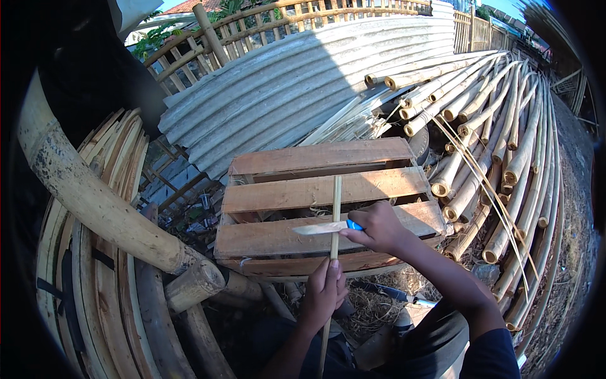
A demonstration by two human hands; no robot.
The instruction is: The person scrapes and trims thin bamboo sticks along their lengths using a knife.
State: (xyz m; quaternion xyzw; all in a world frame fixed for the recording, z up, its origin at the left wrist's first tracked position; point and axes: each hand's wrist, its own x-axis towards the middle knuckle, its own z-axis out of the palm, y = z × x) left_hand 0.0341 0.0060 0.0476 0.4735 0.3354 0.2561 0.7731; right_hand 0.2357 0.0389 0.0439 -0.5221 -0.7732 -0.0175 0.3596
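Observation:
My left hand [323, 292] is closed around a thin bamboo strip [336, 201], which stands nearly upright in front of me. The strip's upper end reaches over a slatted wooden crate [284, 235], and its lower end runs down past my left hand toward my lap. My right hand [380, 231] grips a knife [312, 228] by its blue handle. Its blade points left and crosses the strip a little above my left hand. My fingers hide part of the handle.
Another knife [390, 292] lies on the ground among shavings below the crate. Long bamboo poles [467, 180] are stacked at right. A thick bamboo pole [104, 189] slants across the left, over bundled split bamboo [117, 297]. Corrugated sheets [271, 82] stand behind the crate.

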